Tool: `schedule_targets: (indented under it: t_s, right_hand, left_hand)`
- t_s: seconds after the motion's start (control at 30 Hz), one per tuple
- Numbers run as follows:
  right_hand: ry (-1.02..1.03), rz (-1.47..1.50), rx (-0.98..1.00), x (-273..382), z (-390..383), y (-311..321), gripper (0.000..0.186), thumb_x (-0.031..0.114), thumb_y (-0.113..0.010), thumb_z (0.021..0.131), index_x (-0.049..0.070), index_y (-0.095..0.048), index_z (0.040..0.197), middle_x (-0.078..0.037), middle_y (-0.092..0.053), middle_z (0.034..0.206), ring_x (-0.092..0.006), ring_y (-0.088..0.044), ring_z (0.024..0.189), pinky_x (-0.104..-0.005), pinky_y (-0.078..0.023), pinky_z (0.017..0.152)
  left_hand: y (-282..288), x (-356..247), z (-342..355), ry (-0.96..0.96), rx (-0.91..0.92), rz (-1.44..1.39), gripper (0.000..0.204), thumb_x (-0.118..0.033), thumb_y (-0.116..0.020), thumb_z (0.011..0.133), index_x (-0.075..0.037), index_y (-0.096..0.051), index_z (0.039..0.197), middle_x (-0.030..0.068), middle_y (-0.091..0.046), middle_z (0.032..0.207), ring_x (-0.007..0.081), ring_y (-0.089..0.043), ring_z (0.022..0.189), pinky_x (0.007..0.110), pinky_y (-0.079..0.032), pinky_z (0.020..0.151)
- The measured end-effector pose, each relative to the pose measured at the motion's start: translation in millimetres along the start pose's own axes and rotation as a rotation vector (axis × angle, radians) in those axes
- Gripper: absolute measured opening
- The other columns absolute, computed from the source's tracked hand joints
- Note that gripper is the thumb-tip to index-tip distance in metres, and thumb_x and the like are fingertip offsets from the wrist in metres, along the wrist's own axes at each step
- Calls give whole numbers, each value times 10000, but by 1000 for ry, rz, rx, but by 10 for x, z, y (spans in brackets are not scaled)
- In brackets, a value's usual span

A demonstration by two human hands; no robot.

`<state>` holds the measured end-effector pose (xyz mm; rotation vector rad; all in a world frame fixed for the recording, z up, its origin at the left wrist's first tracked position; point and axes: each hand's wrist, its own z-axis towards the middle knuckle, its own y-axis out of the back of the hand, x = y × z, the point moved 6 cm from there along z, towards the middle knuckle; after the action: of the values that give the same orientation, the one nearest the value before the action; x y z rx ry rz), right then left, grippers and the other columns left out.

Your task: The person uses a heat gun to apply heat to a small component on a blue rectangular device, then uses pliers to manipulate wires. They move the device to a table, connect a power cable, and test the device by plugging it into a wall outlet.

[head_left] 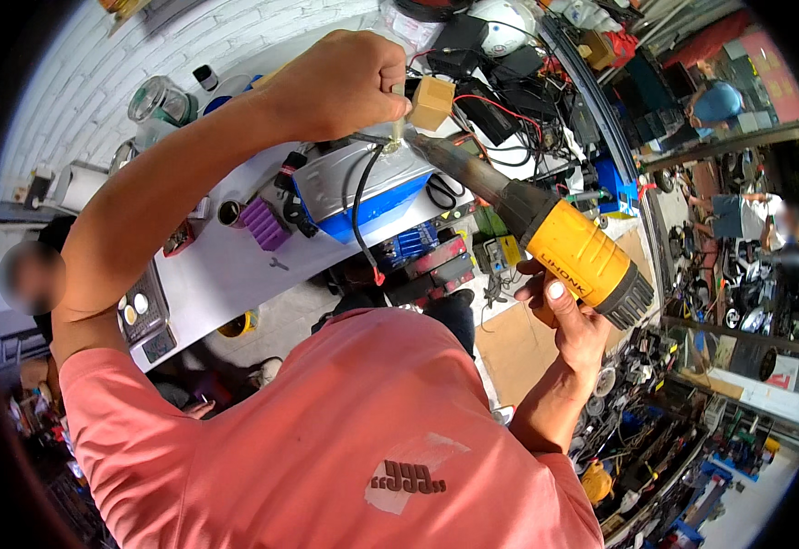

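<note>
Right hand (577,322) around yellow-black heat gun (580,251)

The left arm (152,174) is raised and bent at the elbow, its forearm stretched inward. The left hand (349,84) is closed, its fingers (390,66) curled tightly. The right forearm (550,407) is angled upward, the right hand (578,325) clenched, its thumb (560,300) laid nail-up, its fingers partly hidden.

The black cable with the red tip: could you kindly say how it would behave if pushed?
The black cable is probably bendable but springy, as it bows in a smooth curve. Its red tip would likely swing if nudged, since it appears to hang free below the silver and blue box.
</note>
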<state>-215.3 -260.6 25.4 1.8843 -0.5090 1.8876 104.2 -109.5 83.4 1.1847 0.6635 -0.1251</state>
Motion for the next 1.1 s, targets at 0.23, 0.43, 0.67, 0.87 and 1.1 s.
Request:
schedule_targets:
  t_s: [0.23, 0.43, 0.67, 0.87, 1.1]
  right_hand:
    - [9, 29, -142, 173, -88, -11, 472, 253, -774, 959, -42, -628, 1298, -176, -755, 1054, -210, -729, 781, -283, -550, 635]
    - [-1, 30, -201, 181, -171, 30, 492, 258, -795, 941, -7, -627, 1320, -172, -761, 1060, -203, -732, 778, -275, -555, 632]
    - [-29, -44, -130, 194, -124, -88, 586, 299, -765, 959, -37, -565, 1396, -254, -728, 1108, -271, -730, 783, -364, -588, 692]
    - [-34, -57, -85, 171, -29, -71, 585, 307, -760, 963, -38, -568, 1394, -252, -729, 1112, -264, -731, 773, -362, -592, 699]
    - [-56, 0, -47, 77, 57, -8, 580, 300, -760, 964, -48, -574, 1390, -257, -732, 1094, -253, -739, 782, -360, -592, 709]
  left_hand:
    - [-82, 81, 79, 40, 125, -110, 99, -60, -726, 908, 16, -671, 942, 34, -673, 760, 65, -605, 691, 264, -498, 629]
    - [-143, 94, 103, 47, 169, -222, 76, -18, -679, 944, 26, -652, 1000, -7, -633, 767, 33, -574, 697, 226, -475, 626]
    - [-164, 248, 67, 61, 161, -276, 72, -8, -655, 962, 25, -653, 1025, -5, -643, 779, 27, -581, 724, 223, -473, 638]
    - [-116, 149, 40, 75, 149, -284, 135, -19, -662, 933, 13, -670, 1064, 22, -665, 790, 59, -605, 737, 266, -504, 680]
    - [-119, 135, 33, 12, 130, -229, 196, -27, -665, 897, -11, -701, 1089, 45, -672, 799, 110, -624, 758, 293, -511, 714]
